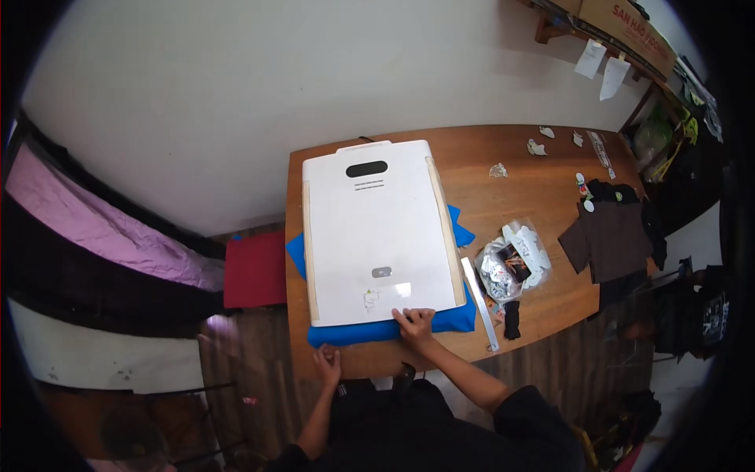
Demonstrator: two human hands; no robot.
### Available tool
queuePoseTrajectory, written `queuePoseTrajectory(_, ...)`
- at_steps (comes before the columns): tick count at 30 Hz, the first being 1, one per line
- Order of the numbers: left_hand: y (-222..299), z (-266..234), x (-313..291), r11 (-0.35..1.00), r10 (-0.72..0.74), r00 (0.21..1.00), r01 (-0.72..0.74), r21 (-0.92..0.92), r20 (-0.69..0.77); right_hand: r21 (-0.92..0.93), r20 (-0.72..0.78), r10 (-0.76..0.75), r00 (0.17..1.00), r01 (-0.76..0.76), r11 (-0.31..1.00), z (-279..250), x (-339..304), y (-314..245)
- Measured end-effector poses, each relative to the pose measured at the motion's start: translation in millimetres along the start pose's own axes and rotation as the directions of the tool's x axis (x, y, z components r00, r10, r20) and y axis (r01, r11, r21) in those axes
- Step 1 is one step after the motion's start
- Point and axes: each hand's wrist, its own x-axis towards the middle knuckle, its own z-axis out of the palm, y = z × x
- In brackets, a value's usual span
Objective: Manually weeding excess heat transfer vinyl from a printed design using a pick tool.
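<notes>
Head view showed the white machine (377, 228) mid-frame over blue cloth (354, 333). Your right hand (414, 324) touched its lower edge, whether clamped you could not tell; your left hand (328, 364), lower centre-left, curled loosely, thumb and fingers apart.

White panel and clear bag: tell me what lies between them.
Head view shows blue fabric jutting from under the white panel, then a ruler beside the clear bag.

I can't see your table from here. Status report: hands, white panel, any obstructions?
Right hand at near edge of white panel. Left hand curled by near left corner of blue cloth. Panel lies over cloth. Pale strip close on right.
</notes>
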Motion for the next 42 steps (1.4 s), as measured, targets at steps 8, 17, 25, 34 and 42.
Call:
queuePoseTrajectory(8, 90, 144, -147, 0.974, -0.191, 0.980, 0.197, -0.108, 0.064, -0.174, 0.199, 0.044, 0.979, -0.009, 0.985, -158, -68, 78)
queuePoseTrajectory(17, 112, 250, -107, 0.965, -0.073, 0.997, 0.074, -0.251, 0.012, -0.223, 0.299, 0.258, 0.919, -0.196, 0.955, -167, -101, 145)
queuePoseTrajectory(25, 269, 47, -55, 0.952, 0.211, 0.978, -0.205, -0.229, -0.002, 0.746, 0.613, 0.091, 0.785, -0.612, 0.263, -426, 249, -58)
queuePoseTrajectory(34, 268, -36, -58, 0.977, 0.061, 0.991, -0.034, -0.209, 0.121, 0.928, -0.196, -0.295, 0.935, 0.079, -0.365, -612, 368, -176)
queuePoseTrajectory(42, 136, 3, -24, 0.994, 0.008, 0.993, 0.005, -0.108, 0.120, 0.938, -0.132, -0.261, 0.956, 0.035, -0.346, -539, 269, -208)
